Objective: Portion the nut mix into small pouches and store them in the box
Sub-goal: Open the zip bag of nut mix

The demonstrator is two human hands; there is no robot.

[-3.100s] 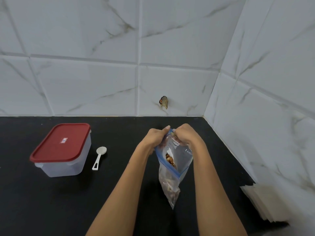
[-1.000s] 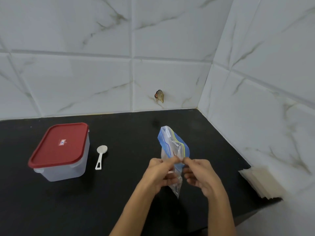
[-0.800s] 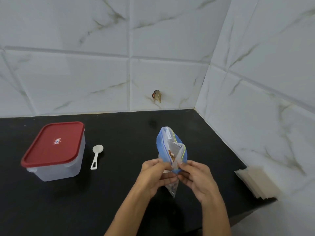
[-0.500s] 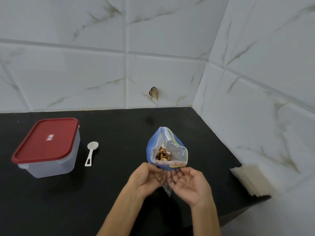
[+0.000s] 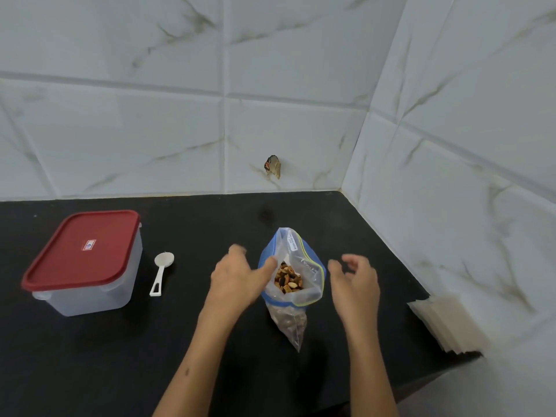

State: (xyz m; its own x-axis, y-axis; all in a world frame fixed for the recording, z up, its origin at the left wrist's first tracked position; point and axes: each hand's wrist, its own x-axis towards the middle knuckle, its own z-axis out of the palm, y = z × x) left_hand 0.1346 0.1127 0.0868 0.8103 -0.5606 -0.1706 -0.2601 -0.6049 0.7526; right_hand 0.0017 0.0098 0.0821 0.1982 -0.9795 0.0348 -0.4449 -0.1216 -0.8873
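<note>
Nut mix [image 5: 288, 279] bag's mouth gapes; left hand [image 5: 237, 279] thumb touches its rim, right hand [image 5: 356, 282] relaxed, blurry, grip holding nothing.

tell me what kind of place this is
Probably a home kitchen corner: a black countertop meets marble-look wall tiles, with a red-lidded food box, a white spoon and an open bag of nut mix on it.
</note>
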